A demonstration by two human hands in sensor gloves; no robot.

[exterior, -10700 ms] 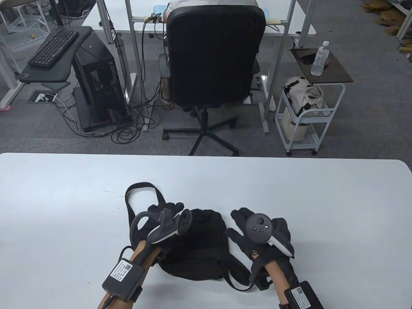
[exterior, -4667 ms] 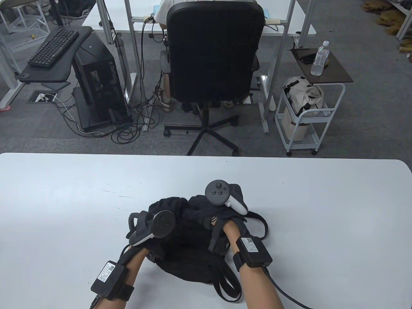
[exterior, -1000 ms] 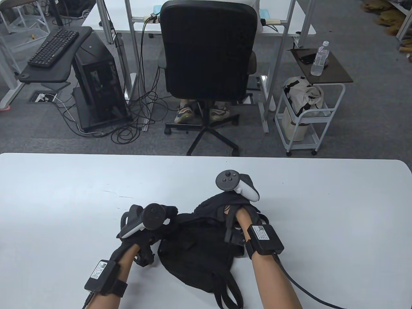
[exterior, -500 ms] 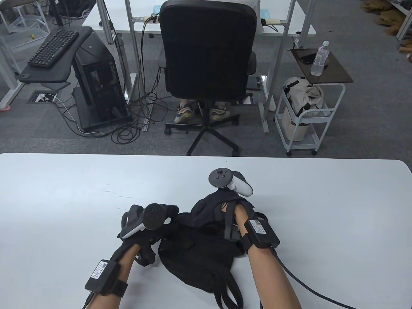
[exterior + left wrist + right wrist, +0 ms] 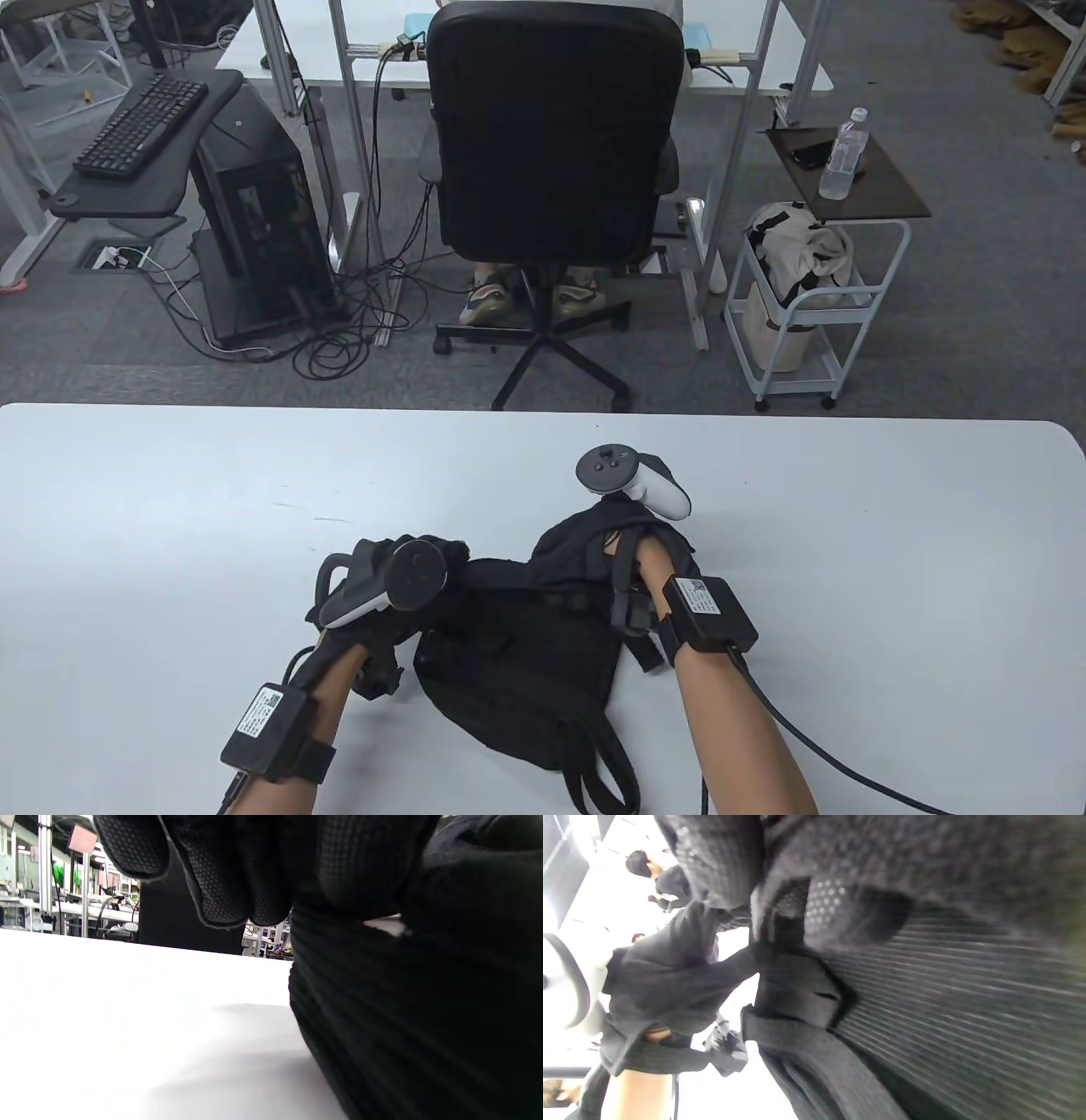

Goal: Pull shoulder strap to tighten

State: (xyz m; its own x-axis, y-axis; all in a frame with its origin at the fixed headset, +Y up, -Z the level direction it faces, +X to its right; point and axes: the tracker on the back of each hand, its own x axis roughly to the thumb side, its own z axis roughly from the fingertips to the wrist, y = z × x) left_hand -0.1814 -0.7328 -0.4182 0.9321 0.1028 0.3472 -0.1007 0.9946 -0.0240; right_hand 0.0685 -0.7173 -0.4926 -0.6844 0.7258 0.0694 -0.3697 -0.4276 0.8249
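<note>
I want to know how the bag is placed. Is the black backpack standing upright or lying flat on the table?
Lying flat. In the table view the black backpack spreads low on the white table, its straps trailing toward the near edge.

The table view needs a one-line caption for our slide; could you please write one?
Two gloved hands, left hand and right hand, work a black backpack on a white table.

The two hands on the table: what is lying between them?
In the table view, the black backpack fills the stretch between the left hand and the right hand, its top edge pulled across from one to the other.
</note>
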